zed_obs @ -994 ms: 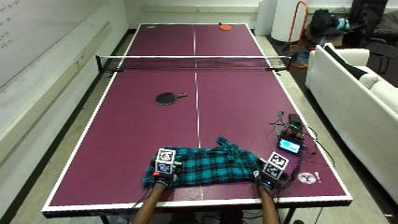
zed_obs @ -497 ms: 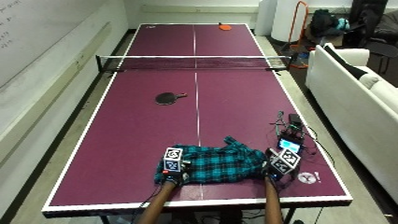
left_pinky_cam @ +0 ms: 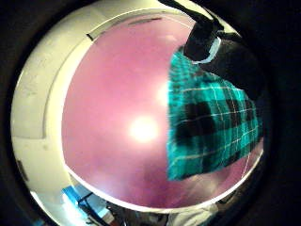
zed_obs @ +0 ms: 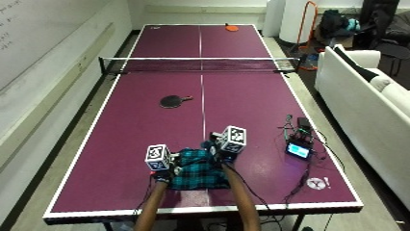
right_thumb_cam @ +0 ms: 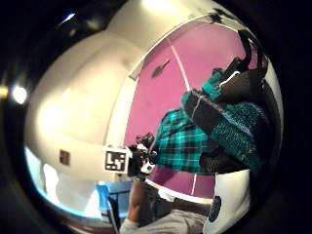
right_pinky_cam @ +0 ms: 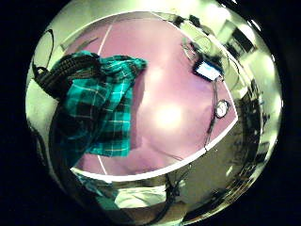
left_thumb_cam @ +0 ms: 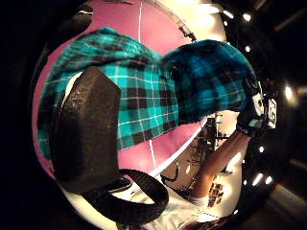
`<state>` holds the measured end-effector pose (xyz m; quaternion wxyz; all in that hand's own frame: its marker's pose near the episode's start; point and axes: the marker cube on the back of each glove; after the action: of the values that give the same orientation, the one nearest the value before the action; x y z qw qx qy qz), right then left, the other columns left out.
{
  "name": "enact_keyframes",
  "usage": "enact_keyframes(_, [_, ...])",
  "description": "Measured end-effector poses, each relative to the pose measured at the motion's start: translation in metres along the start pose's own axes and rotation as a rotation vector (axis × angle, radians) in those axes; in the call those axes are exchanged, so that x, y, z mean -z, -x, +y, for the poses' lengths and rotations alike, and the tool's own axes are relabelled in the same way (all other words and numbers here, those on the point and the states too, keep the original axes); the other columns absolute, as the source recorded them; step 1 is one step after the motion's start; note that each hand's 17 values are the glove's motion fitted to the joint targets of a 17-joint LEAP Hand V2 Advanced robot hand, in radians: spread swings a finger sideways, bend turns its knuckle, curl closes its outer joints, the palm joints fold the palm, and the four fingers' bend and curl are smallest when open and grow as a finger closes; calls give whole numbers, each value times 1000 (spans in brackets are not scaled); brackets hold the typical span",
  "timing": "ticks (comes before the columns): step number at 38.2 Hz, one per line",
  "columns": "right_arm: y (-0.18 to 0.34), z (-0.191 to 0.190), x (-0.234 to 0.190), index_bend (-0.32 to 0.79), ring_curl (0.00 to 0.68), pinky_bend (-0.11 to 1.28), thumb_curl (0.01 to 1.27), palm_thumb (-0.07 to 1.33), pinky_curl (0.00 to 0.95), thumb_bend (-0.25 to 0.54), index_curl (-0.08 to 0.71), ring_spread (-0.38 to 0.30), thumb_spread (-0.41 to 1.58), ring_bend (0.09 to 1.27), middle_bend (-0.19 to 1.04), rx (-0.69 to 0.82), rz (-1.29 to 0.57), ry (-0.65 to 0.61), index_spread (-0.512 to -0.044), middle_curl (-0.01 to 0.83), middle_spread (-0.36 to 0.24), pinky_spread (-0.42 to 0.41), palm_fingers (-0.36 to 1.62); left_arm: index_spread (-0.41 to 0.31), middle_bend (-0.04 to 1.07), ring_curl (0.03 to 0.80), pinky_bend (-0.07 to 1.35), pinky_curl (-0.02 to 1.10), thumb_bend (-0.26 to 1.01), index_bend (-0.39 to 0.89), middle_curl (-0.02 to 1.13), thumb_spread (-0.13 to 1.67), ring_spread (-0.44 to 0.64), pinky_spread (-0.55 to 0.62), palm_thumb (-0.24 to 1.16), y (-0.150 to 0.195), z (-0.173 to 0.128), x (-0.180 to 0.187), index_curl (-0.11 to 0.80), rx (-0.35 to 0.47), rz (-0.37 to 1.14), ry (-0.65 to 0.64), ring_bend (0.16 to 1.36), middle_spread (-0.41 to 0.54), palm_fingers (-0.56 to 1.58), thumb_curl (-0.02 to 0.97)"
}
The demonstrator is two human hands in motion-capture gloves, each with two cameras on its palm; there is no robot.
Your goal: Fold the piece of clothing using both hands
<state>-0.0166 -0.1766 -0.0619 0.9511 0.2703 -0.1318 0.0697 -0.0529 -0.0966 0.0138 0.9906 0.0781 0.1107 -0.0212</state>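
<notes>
One purple table-tennis table [zed_obs: 128,125] with one net [zed_obs: 198,64] stretched across its middle. Two paddles lie on it: one black paddle [zed_obs: 173,101] on the near half, and one orange paddle [zed_obs: 231,28] at the far end. One teal and black plaid piece of clothing [zed_obs: 197,173] lies near the front edge. Two gloved hands are on it, one left hand [zed_obs: 161,169] and one right hand [zed_obs: 221,150]. One small device with a lit screen [zed_obs: 299,150] sits near the table's right edge. One white sofa [zed_obs: 365,91] stands beside the table
</notes>
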Motion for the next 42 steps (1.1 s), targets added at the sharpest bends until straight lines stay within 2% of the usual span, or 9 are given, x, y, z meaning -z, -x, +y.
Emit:
enact_keyframes(2, [50, 20, -25, 126, 500, 535, 391, 983, 412, 28, 236, -234, 938, 901, 496, 69, -121, 169, -328, 499, -222, -348, 1238, -103, 175, 325, 393, 380, 40, 138, 317, 1332, 210, 367, 122, 24, -11, -13, 344, 26, -9, -12, 593, 21, 450, 177])
enact_keyframes(5, [94, 35, -47, 128, 500, 531, 405, 987, 412, 8, 244, -235, 913, 895, 496, 153, -133, 248, -329, 500, -222, -353, 1243, -105, 178, 329, 398, 386, 40, 138, 323, 1356, 191, 347, 132, 53, -21, -28, 342, 59, 3, -21, 592, 15, 463, 179])
enact_keyframes(8, [137, 70, -28, 124, 501, 527, 418, 995, 411, -7, 251, -236, 897, 893, 495, 256, -103, 318, -330, 501, -222, -353, 1244, -109, 177, 330, 389, 383, 42, 142, 325, 1380, 170, 335, 142, 72, -13, -16, 341, 98, 27, -50, 594, 8, 477, 180])
enact_keyframes(12, [186, 109, -4, 125, 501, 520, 432, 998, 412, -18, 260, -237, 879, 893, 493, 352, -82, 318, -331, 502, -222, -355, 1244, -115, 170, 327, 376, 381, 52, 155, 326, 1409, 151, 322, 170, 93, 4, -1, 344, 153, 55, -65, 586, 0, 496, 187])
enact_keyframes(22, [203, 126, -20, 102, 504, 515, 458, 998, 412, -23, 267, -238, 856, 896, 502, 412, -50, 340, -332, 508, -225, -361, 1237, -119, 167, 325, 359, 376, 55, 147, 328, 1451, 133, 311, 196, 109, 9, -13, 342, 182, 90, -23, 578, -6, 509, 195])
enact_keyframes(27, [183, 129, -14, 50, 493, 521, 455, 932, 409, -52, 237, -243, 865, 859, 493, 444, -158, 435, -336, 500, -241, -333, 1100, -120, 167, 324, 354, 375, 51, 147, 328, 1459, 134, 310, 201, 94, 13, -4, 340, 140, 101, -13, 567, -8, 509, 197])
enact_keyframes(32, [126, 123, 15, 117, 463, 500, 386, 702, 431, -86, 263, -206, 1017, 672, 363, 374, -256, 505, -341, 465, -213, -126, 676, -117, 167, 322, 350, 374, 49, 148, 328, 1465, 135, 316, 209, 79, 3, -8, 340, 76, 40, -74, 561, -8, 508, 200])
enact_keyframes(38, [32, 84, -28, 125, 380, 500, 326, 547, 399, -56, 258, -118, 1136, 478, 293, 292, -21, 402, -345, 430, -160, 57, 501, -120, 165, 321, 345, 373, 43, 152, 326, 1461, 135, 319, 216, 53, -3, -8, 342, 0, 1, -127, 556, -9, 512, 203])
enact_keyframes(42, [-14, 81, -18, 137, 349, 487, 305, 505, 383, -37, 262, -83, 1184, 419, 268, 223, 141, 379, -346, 417, -140, 124, 467, -120, 168, 321, 341, 372, 36, 149, 327, 1457, 135, 320, 217, 38, 0, -1, 342, -26, -44, -154, 553, -14, 515, 206])
